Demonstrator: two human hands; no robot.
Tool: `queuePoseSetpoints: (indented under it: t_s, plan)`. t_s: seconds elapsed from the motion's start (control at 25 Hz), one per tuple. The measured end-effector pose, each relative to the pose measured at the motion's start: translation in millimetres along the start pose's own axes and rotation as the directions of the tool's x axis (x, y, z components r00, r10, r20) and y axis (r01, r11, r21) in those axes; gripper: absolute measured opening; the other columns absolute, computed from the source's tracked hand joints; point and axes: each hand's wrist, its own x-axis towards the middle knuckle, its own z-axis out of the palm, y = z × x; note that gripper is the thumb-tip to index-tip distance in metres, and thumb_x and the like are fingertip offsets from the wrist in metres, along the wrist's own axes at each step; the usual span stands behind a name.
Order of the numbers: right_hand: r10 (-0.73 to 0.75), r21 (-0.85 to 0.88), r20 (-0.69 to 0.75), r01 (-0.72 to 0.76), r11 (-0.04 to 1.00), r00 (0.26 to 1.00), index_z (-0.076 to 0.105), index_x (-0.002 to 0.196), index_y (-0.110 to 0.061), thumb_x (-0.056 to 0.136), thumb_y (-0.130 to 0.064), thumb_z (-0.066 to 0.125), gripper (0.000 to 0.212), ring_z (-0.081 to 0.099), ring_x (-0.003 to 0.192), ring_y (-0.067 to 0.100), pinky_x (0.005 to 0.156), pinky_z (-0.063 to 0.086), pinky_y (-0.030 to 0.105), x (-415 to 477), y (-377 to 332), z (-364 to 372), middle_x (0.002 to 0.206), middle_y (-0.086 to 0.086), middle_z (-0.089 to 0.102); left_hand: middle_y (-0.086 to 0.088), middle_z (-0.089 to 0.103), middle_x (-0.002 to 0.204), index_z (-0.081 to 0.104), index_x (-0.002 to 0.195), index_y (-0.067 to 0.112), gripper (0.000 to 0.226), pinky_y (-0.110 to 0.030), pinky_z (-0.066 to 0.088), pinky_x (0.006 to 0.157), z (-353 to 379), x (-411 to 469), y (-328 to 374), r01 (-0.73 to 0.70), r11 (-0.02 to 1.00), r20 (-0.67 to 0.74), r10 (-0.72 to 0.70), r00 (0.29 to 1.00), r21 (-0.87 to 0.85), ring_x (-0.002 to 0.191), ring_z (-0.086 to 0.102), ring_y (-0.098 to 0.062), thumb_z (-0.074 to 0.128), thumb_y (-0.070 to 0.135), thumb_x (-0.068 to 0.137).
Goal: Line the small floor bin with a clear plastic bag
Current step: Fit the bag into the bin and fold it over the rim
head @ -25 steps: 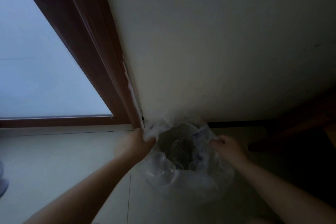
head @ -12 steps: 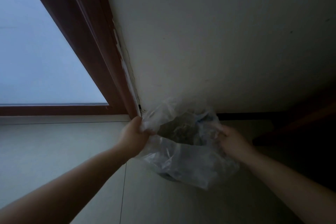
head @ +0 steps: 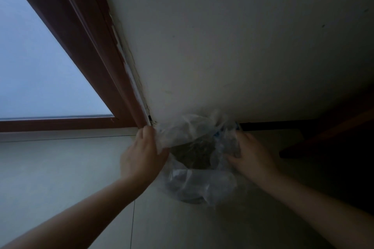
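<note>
Dim light falls on my two bare arms reaching down to a small floor bin (head: 192, 199) that stands on the pale floor (head: 60, 168), tucked into the corner where the white wall (head: 222, 46) meets a brown window frame (head: 81, 56). Compared with a second ago, the clear plastic bag (head: 188, 133) sits higher at the back: its far edge has been lifted up against the wall, and the front of it now drapes down over the near side of the bin, so only a sliver of dark rim shows at the bottom. I judge this to mean the mouth of the bag is being stretched open and folded over the rim, with the lining partly done.

My left hand (head: 141, 155) is closed on the left edge of the bag, thumb and fingers pinching a bunched fold of film, wrist bent slightly inward. My right hand (head: 251, 155) lies on the right side of the bag with fingers curled into the plastic; whether it grips or only presses I cannot tell in the gloom. Both forearms angle in from the lower corners, meeting at the bin.
</note>
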Motion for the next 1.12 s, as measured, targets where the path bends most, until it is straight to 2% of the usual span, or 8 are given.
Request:
queuePoseSetpoints:
  t_s: [0.16,0.28,0.4,0.48,0.56,0.64,0.72,1.12]
  plan:
    - [0.163,-0.111,0.057,-0.155,0.982,0.985,0.042,0.13,-0.018,0.074,-0.054,0.067,0.071,0.056,0.111,0.034,0.081,0.048,0.038,1.5,11.5,-8.9,0.127,0.014,0.051,-0.004,0.041,0.102,0.028,0.117,0.016,0.078,-0.029,0.04,0.055,-14.5,15.6,-18.7,0.205,0.973,0.043,-0.21,0.977,0.111,0.077,0.048,-0.017,0.068,0.063,0.069]
    - [0.26,-0.106,0.094,-0.25,0.962,0.961,0.037,0.136,-0.016,0.07,-0.071,0.057,0.088,0.045,0.124,0.033,0.095,0.043,0.041,-0.1,16.1,-12.0,0.136,0.013,0.041,-0.011,0.029,0.14,0.009,0.142,0.017,0.118,-0.047,0.047,0.09,-25.2,21.2,-19.6,0.231,0.964,0.171,-0.251,0.953,0.129,0.123,0.041,-0.032,0.056,0.084,0.057]
    - [-0.041,-0.068,-0.233,0.026,0.997,0.972,0.038,0.137,-0.014,0.081,-0.056,0.056,0.073,0.04,0.124,0.031,0.102,0.036,0.039,-1.2,13.0,-21.7,0.136,0.013,0.042,-0.009,0.03,0.146,0.027,0.142,0.019,0.09,-0.052,0.034,0.104,-38.6,16.4,-5.1,-0.122,0.992,-0.071,0.123,0.99,0.009,0.133,0.03,-0.03,0.06,0.068,0.073]
    - [-0.383,-0.137,-0.3,0.358,0.924,0.873,0.051,0.126,-0.024,0.085,-0.041,0.051,0.044,0.048,0.112,0.026,0.093,0.039,0.036,4.1,3.1,-30.3,0.123,0.005,0.052,-0.007,0.055,0.125,0.055,0.122,0.02,0.043,-0.047,0.048,0.092,-47.3,16.1,4.9,-0.546,0.838,-0.175,0.54,0.823,0.019,0.115,0.052,-0.024,0.056,0.043,0.085]
    - [-0.583,-0.193,-0.087,0.56,0.805,0.808,0.062,0.113,-0.03,0.085,-0.037,0.053,0.03,0.055,0.108,0.024,0.089,0.043,0.036,9.1,-7.2,-28.8,0.114,-0.002,0.062,0.0,0.067,0.104,0.067,0.104,0.022,0.025,-0.038,0.055,0.078,-47.9,13.2,12.1,-0.795,0.604,0.089,0.791,0.606,0.048,0.092,0.063,-0.017,0.048,0.031,0.089]
    - [-0.597,-0.215,0.23,0.639,0.739,0.768,0.061,0.115,-0.031,0.084,-0.046,0.054,0.035,0.052,0.117,0.022,0.099,0.038,0.039,11.0,-12.1,-15.5,0.118,-0.004,0.062,0.004,0.068,0.098,0.067,0.1,0.025,0.026,-0.035,0.053,0.081,-38.4,7.3,16.2,-0.814,0.577,0.431,0.719,0.546,0.068,0.087,0.064,-0.014,0.042,0.029,0.093]
    - [-0.482,-0.287,0.442,0.628,0.723,0.757,0.054,0.123,-0.028,0.084,-0.054,0.047,0.047,0.041,0.126,0.022,0.112,0.022,0.04,8.9,-9.4,4.1,0.127,-0.001,0.056,0.003,0.068,0.1,0.064,0.104,0.024,0.027,-0.03,0.05,0.087,-21.7,2.9,10.0,-0.766,0.634,0.579,0.586,0.567,0.109,0.088,0.064,-0.012,0.039,0.031,0.098]
    - [-0.22,-0.59,0.555,0.566,0.576,0.802,0.048,0.133,-0.013,0.088,-0.049,0.042,0.058,0.03,0.135,0.035,0.118,-0.006,0.05,17.6,-21.6,42.7,0.137,0.017,0.05,-0.01,0.063,0.123,0.053,0.127,0.021,0.063,-0.044,0.018,0.114,20.7,2.1,4.5,-0.731,0.64,0.691,0.418,0.59,0.238,0.125,0.046,-0.026,0.014,0.058,0.093]
